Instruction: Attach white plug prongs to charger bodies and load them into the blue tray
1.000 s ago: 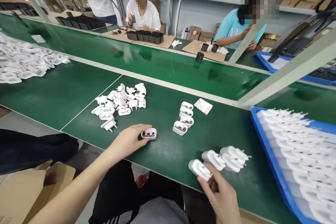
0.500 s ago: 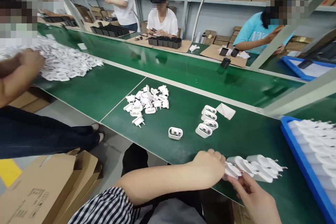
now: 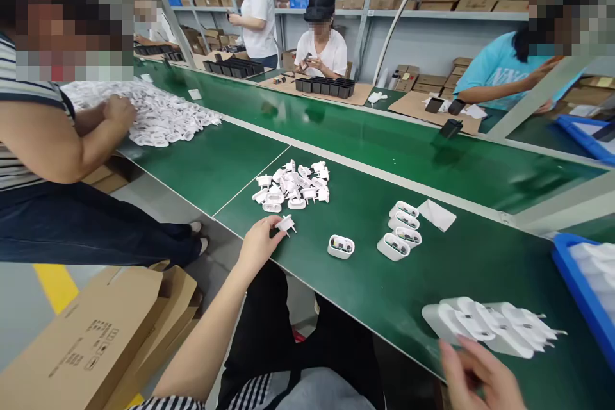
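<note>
My left hand (image 3: 260,245) is at the table's front edge, with thumb and fingertips closed on a white two-pin plug cap (image 3: 287,225). Just behind it lies a loose pile of similar plug caps (image 3: 298,183). My right hand (image 3: 480,375) is open at the lower right, fingers apart, beside a cluster of white charger bodies with plug caps on them (image 3: 494,327). Between my hands stands a single open white charger housing (image 3: 341,246), its circuit parts showing. Several more open housings (image 3: 400,230) stand together to its right.
A folded white paper (image 3: 437,214) lies behind the housings. At right is a blue tray (image 3: 579,307) holding white chargers. A co-worker's hands (image 3: 118,114) are at a large white heap (image 3: 168,116) on the left. Cardboard boxes (image 3: 91,346) stand on the floor.
My left hand has gone from the charger cluster to the pile's front and taken hold of a plug cap. My right hand has let go of the charger and drawn back slightly.
</note>
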### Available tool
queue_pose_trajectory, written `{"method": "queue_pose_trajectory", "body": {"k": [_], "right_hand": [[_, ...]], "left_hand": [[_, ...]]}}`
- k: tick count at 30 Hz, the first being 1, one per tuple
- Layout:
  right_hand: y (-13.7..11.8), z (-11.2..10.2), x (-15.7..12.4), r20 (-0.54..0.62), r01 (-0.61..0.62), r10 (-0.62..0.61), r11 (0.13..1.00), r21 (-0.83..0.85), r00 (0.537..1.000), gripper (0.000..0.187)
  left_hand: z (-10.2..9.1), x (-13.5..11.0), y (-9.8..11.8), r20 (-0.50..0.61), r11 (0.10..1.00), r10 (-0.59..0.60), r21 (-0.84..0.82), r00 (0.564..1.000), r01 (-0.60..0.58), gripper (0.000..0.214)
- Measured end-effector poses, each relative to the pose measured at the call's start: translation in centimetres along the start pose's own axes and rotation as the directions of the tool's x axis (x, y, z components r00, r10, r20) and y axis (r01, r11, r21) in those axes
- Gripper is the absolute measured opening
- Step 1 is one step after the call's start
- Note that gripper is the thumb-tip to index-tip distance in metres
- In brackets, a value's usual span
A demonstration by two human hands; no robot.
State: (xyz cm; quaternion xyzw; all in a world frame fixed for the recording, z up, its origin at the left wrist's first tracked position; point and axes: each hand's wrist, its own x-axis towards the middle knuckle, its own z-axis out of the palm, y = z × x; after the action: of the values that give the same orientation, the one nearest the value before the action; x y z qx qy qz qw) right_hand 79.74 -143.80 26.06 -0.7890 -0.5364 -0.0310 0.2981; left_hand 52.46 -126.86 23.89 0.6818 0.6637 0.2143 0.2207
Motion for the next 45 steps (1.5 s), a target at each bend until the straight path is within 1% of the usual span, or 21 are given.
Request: {"method": "queue_pose_trajectory", "body": {"k": [2,4,5,7,8,9,10,13,15,17,19,22,24,27,31,34,37,39,40,43,45], "right_hand": [[-2.0,1.4,0.5,0.072,0.175,-0.186,0.976,0.131,0.980,0.021],[-3.9,2.9,1.5,0.196,0.306,-0.368,0.908,0.285,0.909,0.026],[-4.7,3.6,2.1,0.241,0.340,-0.436,0.871,0.354,0.867,0.030],[-5.9,4.6,3.3,0.275,0.352,-0.510,0.813,0.463,0.815,0.033],[-6.4,5.0,4.0,0.269,0.339,-0.517,0.795,0.503,0.813,0.030],[-6.8,5.3,4.6,0.251,0.317,-0.503,0.786,0.532,0.827,0.027],[-7.1,5.6,5.2,0.233,0.288,-0.473,0.786,0.548,0.850,0.022],[-7.6,6.4,6.9,0.226,0.169,-0.339,0.820,0.546,0.913,0.016],[-7.6,7.1,7.7,0.268,0.093,-0.276,0.836,0.541,0.923,0.017],[-7.6,7.9,8.0,0.322,0.040,-0.249,0.842,0.538,0.914,0.019],[-7.7,8.6,7.8,0.355,0.015,-0.236,0.849,0.527,0.904,0.019],[-7.8,9.2,7.4,0.364,0.012,-0.222,0.867,0.498,0.905,0.021],[-7.8,9.1,7.5,0.397,0.028,-0.237,0.885,0.465,0.887,0.024],[-8.0,8.3,8.4,0.516,0.069,-0.265,0.928,0.367,0.815,0.030],[-9.1,7.2,10.1,0.633,0.198,-0.285,0.958,0.206,0.719,0.024],[-10.1,6.7,11.0,0.729,0.285,-0.249,0.955,0.077,0.637,0.017],[-10.8,6.7,11.6,0.780,0.342,-0.229,0.940,0.020,0.582,0.012],[-11.2,6.8,12.0,0.785,0.373,-0.215,0.928,-0.022,0.580,0.011],[-11.3,6.9,12.2,0.781,0.382,-0.202,0.923,-0.049,0.590,0.011],[-11.5,7.1,12.6,0.761,0.384,-0.180,0.918,-0.097,0.623,0.011],[-11.4,6.7,12.4,0.762,0.377,-0.189,0.923,-0.077,0.619,0.009]], "left_hand": [[0.3,-1.1,1.1,0.030,0.957,-0.005,-0.290,1.000,0.014,0.025],[0.2,-2.2,2.9,0.199,0.827,0.074,-0.560,0.977,0.051,0.028],[0.0,-2.6,3.9,0.305,0.756,0.153,-0.649,0.940,0.087,0.029],[-0.2,-3.1,5.7,0.470,0.668,0.325,-0.728,0.820,0.152,0.029],[-0.2,-3.1,6.5,0.513,0.654,0.387,-0.738,0.766,0.164,0.029],[-0.2,-2.9,7.0,0.530,0.655,0.421,-0.739,0.736,0.157,0.030],[-0.1,-2.6,7.3,0.521,0.672,0.426,-0.730,0.739,0.128,0.031],[0.3,-1.3,7.2,0.366,0.796,0.343,-0.603,0.865,-0.061,0.036],[0.7,-0.5,6.7,0.289,0.876,0.323,-0.451,0.901,-0.169,0.041],[1.3,-0.2,6.2,0.322,0.907,0.349,-0.351,0.880,-0.232,0.048],[2.1,-0.1,6.1,0.354,0.909,0.372,-0.326,0.858,-0.260,0.048],[3.2,-0.1,6.2,0.327,0.901,0.382,-0.341,0.864,-0.269,0.036],[3.6,-0.1,6.2,0.317,0.896,0.386,-0.354,0.866,-0.269,0.033],[3.5,0.1,6.2,0.328,0.904,0.386,-0.322,0.862,-0.282,0.034],[2.2,0.2,7.3,0.388,0.923,0.380,-0.099,0.840,-0.372,0.031],[1.1,0.8,9.1,0.511,0.893,0.315,0.128,0.800,-0.433,0.025],[0.6,2.0,10.8,0.649,0.866,0.194,0.240,0.736,-0.439,0.018],[0.7,2.9,11.6,0.704,0.871,0.129,0.257,0.699,-0.419,0.018],[0.9,3.3,11.9,0.706,0.875,0.114,0.262,0.699,-0.408,0.019],[1.4,3.6,12.0,0.659,0.879,0.142,0.258,0.738,-0.400,0.020],[1.6,3.0,11.5,0.662,0.873,0.200,0.214,0.723,-0.438,0.021]]}}
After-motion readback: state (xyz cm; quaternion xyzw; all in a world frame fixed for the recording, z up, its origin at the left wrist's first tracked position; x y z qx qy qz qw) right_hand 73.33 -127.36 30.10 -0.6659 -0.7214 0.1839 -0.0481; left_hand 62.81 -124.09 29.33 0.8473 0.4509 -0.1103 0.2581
